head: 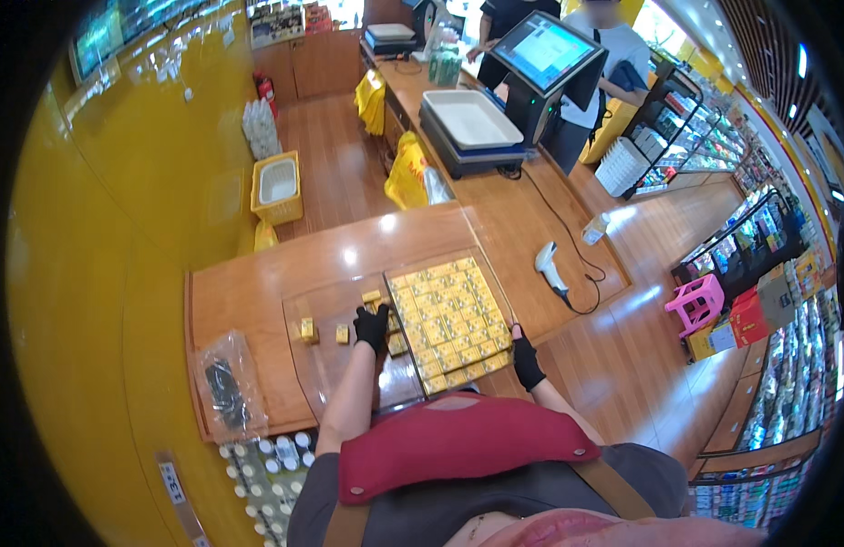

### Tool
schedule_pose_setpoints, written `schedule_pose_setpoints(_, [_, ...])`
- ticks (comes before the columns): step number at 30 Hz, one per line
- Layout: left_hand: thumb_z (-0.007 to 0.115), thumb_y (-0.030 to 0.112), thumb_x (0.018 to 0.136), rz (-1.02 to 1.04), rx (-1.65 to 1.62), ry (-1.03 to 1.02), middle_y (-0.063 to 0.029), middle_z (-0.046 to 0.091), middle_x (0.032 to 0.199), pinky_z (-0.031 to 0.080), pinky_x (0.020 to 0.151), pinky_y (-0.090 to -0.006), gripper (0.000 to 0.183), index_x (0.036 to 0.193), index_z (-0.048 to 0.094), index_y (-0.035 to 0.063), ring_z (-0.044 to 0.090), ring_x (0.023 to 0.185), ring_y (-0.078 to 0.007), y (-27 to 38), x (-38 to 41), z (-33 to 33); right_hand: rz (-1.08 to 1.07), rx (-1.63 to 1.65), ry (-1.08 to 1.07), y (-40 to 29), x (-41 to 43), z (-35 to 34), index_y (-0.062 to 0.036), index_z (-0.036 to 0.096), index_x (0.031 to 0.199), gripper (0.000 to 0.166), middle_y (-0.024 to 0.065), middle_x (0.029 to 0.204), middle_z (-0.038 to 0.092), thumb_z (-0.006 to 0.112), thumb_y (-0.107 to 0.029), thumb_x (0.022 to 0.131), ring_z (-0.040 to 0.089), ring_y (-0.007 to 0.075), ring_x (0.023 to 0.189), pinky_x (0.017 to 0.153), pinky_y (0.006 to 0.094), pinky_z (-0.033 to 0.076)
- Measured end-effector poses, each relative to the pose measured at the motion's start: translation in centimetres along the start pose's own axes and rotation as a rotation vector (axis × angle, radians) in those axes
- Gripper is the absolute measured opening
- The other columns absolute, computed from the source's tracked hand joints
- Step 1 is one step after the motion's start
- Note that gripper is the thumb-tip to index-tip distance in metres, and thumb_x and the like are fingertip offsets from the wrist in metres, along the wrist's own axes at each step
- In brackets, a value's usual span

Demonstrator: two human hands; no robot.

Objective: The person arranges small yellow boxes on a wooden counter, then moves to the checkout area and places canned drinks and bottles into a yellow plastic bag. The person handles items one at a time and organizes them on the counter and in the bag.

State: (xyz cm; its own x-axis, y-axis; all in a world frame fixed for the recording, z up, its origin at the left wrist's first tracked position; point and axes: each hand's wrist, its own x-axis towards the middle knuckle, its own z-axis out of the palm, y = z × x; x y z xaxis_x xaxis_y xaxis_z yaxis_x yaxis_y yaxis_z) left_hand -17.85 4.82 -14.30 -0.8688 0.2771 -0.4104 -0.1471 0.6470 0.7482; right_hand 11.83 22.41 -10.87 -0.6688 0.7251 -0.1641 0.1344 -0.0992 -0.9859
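Both hands wear black gloves that leave fingertips bare. My left hand is over a few small yellow boxes beside the left edge of a clear case; its fingers partly hide them, and whether it grips one cannot be told. Many small yellow boxes lie in close rows in the case. My right hand rests at the case's right edge, its thumb along the rim. To the left, one small yellow box stands alone, and farther left are stacked small yellow boxes.
A handheld barcode scanner with a black cable lies right of the case. Beyond are a scale with a white tray and a touchscreen till. People stand behind the counter. A clear plastic bag lies at left.
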Motion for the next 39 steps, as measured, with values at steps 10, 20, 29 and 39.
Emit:
schedule_pose_setpoints(10, [0.061,0.039,0.08,-0.099,-0.569,-0.186,-0.0122,0.061,0.096,0.052,0.063,-0.0332,0.047,0.107,0.052,0.0019,0.062,0.081,-0.0211,-3.3,0.9,-2.2,0.06,-0.152,-0.166,-1.9,-0.3,-1.0,0.0028,0.026,0.137,0.067,0.0133,0.138,0.035,0.036,-0.048,0.094,0.032,0.02,0.128,0.105,0.0296,0.024])
schedule_pose_setpoints(20, [0.054,0.029,0.091,0.615,-0.614,-0.157,0.0002,0.055,0.082,0.044,0.066,-0.022,0.019,0.091,0.055,0.01,0.054,0.074,-0.0091,4.3,-10.5,-10.5,-0.394,-0.444,0.173,-8.7,-0.6,1.7,0.0045,0.039,0.13,0.052,0.0196,0.131,0.044,0.049,-0.03,0.093,0.038,0.0253,0.126,0.104,0.0338,0.029])
schedule_pose_setpoints(29, [0.051,0.028,0.093,0.537,-0.535,-0.948,-0.0042,0.056,0.111,0.038,0.09,-0.0244,0.034,0.116,0.053,0.0033,0.051,0.102,-0.0117,10.4,-19.7,-10.9,-0.398,-0.275,-0.791,-17.5,-4.3,9.8,-0.0048,0.043,0.129,0.046,0.0111,0.121,0.049,0.059,-0.01,0.086,0.048,0.0199,0.112,0.093,0.0317,0.039])
schedule_pose_setpoints(39, [0.059,0.034,0.088,0.003,-0.577,-1.123,-0.0081,0.061,0.105,0.043,0.084,-0.0235,0.044,0.114,0.056,-0.0016,0.055,0.095,-0.0115,6.7,-19.4,-9.5,-0.34,-0.454,-0.798,-17.5,-5.8,8.9,-0.0056,0.056,0.112,0.035,0.011,0.104,0.059,0.068,-0.016,0.08,0.058,0.0231,0.098,0.081,0.0311,0.045])
